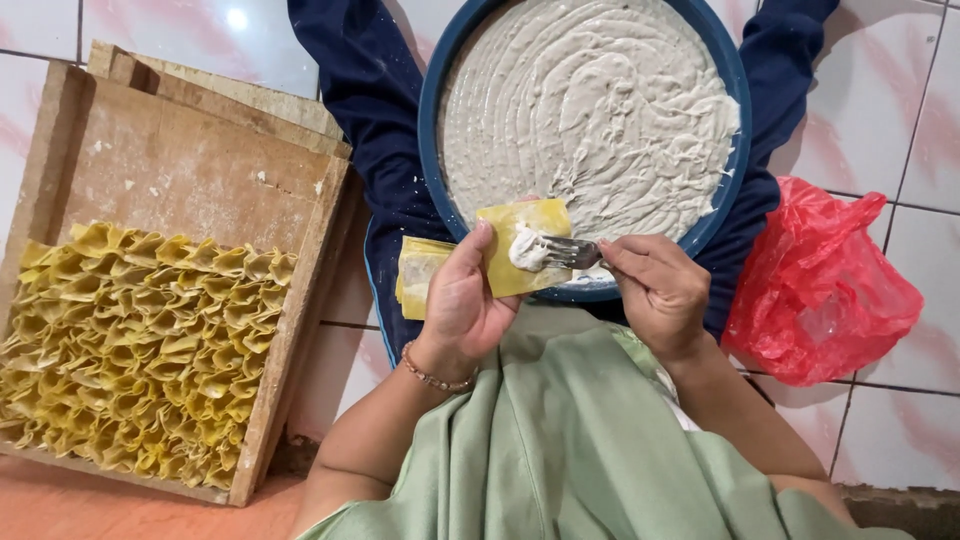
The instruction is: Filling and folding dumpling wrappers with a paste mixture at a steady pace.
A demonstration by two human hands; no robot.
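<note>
Left hand (462,300) cradles thin square yellow dough wrapper (520,245) over blue round basin of pale paste (432,120); right hand (655,285) pinches metal fork (568,250) (1 dab laid on). Wrapper looks limp, tearable: support flat from underneath, by edges

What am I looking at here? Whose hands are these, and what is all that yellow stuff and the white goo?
There is one picture, taken by a camera worn on a person's head, looking down at their own two hands. The left hand holds a thin yellow square wrapper. The right hand holds a metal fork that puts a dab of white paste on the wrapper. The paste fills the big blue round basin resting on the person's lap. More wrappers are stacked by the left hand. On the left, a wooden tray holds rows of folded yellow dumplings. On the right, a red plastic bag lies on the tiled floor.
</note>
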